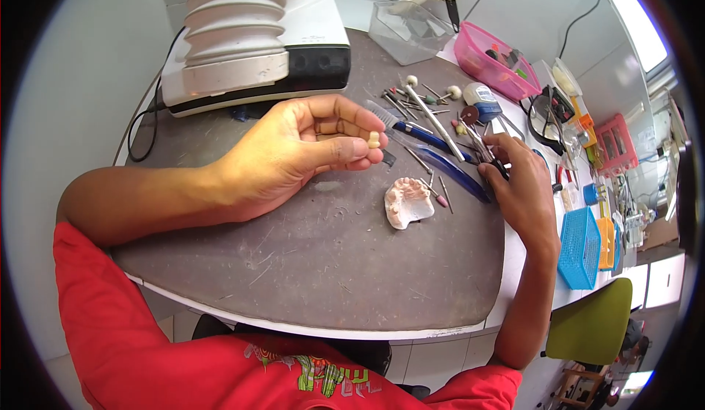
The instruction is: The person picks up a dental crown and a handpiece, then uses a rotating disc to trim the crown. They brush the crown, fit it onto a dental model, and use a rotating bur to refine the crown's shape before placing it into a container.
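Just above the plaster dental cast point(408, 203), a small cream tooth-shaped piece point(374, 140) in the left hand point(290, 146)

Nearest, below the cast, lies a bare, scratched stretch of grey worktop point(316, 270). The cast sits on it, teeth along its curved edge. Up and left of the cast, the left hand is closed in a pinch, thumb and fingers gripping the tooth-shaped piece. Up and right of it, the right hand point(527, 193) grips a metal tool point(479, 144); its type is unclear. Just beside the cast is a pink-tipped bur point(440, 200). Beyond the cast lie a blue-handled brush point(422, 132) and scattered burs point(411, 102). Farther past it stand a white machine point(312, 24) with a ribbed hose point(233, 21), a clear container point(411, 32) and a pink basket point(493, 61).
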`<state>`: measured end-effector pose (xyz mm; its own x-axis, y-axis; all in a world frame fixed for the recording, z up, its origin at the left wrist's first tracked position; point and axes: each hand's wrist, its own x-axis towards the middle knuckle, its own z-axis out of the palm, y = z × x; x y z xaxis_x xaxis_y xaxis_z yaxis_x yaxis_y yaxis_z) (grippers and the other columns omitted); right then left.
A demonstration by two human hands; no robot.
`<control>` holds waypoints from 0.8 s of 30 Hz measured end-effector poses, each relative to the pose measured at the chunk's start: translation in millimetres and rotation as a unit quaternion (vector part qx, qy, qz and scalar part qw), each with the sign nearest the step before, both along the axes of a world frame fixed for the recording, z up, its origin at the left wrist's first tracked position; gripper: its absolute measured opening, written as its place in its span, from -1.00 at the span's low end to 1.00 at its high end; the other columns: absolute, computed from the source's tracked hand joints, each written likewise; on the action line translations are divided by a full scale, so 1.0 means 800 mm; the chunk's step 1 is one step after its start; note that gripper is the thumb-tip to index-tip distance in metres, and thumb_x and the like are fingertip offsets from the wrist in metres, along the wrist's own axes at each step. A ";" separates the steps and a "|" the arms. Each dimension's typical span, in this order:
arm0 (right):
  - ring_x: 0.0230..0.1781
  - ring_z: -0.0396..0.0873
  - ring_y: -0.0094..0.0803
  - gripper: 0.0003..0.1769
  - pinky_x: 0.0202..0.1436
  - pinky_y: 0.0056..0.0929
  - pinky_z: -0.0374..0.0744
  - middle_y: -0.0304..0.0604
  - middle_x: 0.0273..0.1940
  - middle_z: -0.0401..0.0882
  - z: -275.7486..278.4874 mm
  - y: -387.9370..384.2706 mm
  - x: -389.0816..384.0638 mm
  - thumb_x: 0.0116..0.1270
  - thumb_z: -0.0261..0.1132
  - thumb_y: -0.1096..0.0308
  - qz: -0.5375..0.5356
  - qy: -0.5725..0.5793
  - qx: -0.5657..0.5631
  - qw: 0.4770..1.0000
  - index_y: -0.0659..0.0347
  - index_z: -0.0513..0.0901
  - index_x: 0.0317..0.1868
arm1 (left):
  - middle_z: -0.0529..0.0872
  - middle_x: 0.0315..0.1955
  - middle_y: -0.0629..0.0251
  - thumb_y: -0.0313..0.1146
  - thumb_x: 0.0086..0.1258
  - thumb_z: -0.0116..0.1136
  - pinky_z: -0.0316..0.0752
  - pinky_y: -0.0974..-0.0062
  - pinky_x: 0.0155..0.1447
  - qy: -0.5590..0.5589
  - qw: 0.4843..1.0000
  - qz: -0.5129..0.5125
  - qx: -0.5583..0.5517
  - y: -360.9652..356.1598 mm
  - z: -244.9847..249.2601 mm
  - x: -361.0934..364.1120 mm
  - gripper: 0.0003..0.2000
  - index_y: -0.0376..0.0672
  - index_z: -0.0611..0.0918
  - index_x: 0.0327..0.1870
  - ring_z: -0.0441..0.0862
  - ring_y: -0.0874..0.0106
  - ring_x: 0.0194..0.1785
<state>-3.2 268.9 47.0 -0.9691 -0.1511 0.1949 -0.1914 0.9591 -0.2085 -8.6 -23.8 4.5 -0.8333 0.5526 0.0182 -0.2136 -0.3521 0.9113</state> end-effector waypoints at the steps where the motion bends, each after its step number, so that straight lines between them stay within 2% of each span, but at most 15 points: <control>1: -0.07 0.61 -0.04 -0.65 0.04 -0.20 0.49 0.08 -0.12 0.64 -0.001 0.000 0.000 0.20 0.34 0.45 0.008 -0.001 0.000 1.000 0.27 0.60 0.02 | 0.63 -0.01 0.26 -0.48 0.37 0.22 0.50 0.58 0.16 -0.004 1.000 -0.002 -0.001 0.001 0.001 0.000 -0.76 -0.20 0.56 0.03 0.61 0.54 0.01; 11: -0.08 0.61 -0.06 -0.70 0.05 -0.19 0.49 0.04 -0.15 0.64 -0.002 -0.006 0.001 0.23 0.33 0.45 -0.017 0.003 0.017 1.000 0.24 0.60 -0.01 | 0.64 -0.03 0.25 -0.43 0.42 0.19 0.53 0.58 0.15 0.005 1.000 -0.006 -0.003 0.000 0.000 0.001 -0.73 -0.29 0.53 0.09 0.62 0.55 0.01; 14: -0.08 0.62 -0.10 -0.70 0.06 -0.19 0.48 0.02 -0.15 0.65 -0.003 -0.005 0.001 0.24 0.34 0.43 -0.016 0.007 0.027 0.999 0.22 0.61 -0.01 | 0.65 -0.04 0.24 -0.41 0.45 0.16 0.53 0.59 0.15 0.005 1.000 -0.008 -0.008 0.000 -0.002 -0.001 -0.72 -0.29 0.53 0.12 0.62 0.55 0.02; 17: -0.11 0.63 -0.17 -0.71 -0.01 -0.23 0.51 0.01 -0.16 0.64 -0.004 -0.008 0.000 0.22 0.36 0.42 -0.017 0.022 0.009 1.000 0.24 0.61 -0.03 | 0.66 -0.05 0.22 -0.39 0.47 0.13 0.54 0.60 0.14 0.010 1.000 -0.011 -0.002 -0.001 -0.003 -0.001 -0.71 -0.27 0.53 0.13 0.63 0.55 0.00; 19: -0.21 0.65 -0.23 -0.75 -0.12 -0.30 0.55 -0.03 -0.19 0.65 -0.001 -0.021 0.000 0.21 0.38 0.43 0.020 0.164 -0.029 0.986 0.27 0.63 -0.10 | 0.66 -0.06 0.23 -0.38 0.47 0.13 0.54 0.60 0.13 0.007 1.000 -0.007 0.002 -0.002 -0.003 0.000 -0.72 -0.26 0.53 0.14 0.63 0.56 -0.02; 20: -0.21 0.65 -0.23 -0.75 -0.12 -0.30 0.55 -0.03 -0.19 0.65 0.000 -0.025 0.003 0.21 0.38 0.43 0.024 0.164 -0.028 0.986 0.27 0.63 -0.10 | 0.67 -0.06 0.23 -0.38 0.48 0.12 0.54 0.60 0.12 0.005 1.000 -0.006 0.005 -0.002 -0.003 0.000 -0.72 -0.25 0.54 0.14 0.64 0.56 -0.03; 22: -0.31 0.64 -0.31 -0.81 -0.21 -0.40 0.57 -0.10 -0.25 0.65 -0.001 -0.033 0.012 0.22 0.36 0.49 0.102 0.063 -0.055 0.991 0.30 0.66 -0.14 | 0.67 -0.07 0.24 -0.37 0.48 0.12 0.54 0.61 0.11 0.004 1.000 0.001 0.004 -0.002 -0.007 0.000 -0.72 -0.25 0.54 0.14 0.64 0.57 -0.04; 24: -0.39 0.64 -0.30 -0.83 -0.24 -0.40 0.56 -0.10 -0.30 0.63 -0.008 -0.043 0.014 0.20 0.36 0.53 0.125 0.073 -0.034 0.989 0.31 0.68 -0.18 | 0.67 -0.08 0.26 -0.36 0.48 0.13 0.54 0.62 0.10 0.003 1.000 0.007 0.001 -0.002 -0.008 0.000 -0.72 -0.25 0.55 0.14 0.64 0.58 -0.05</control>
<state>8.0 234.7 40.8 -0.8638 -0.3643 0.3480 -0.4538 0.8626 -0.2235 -8.9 -25.2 -2.0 -0.8408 0.5408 0.0242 -0.2029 -0.3564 0.9120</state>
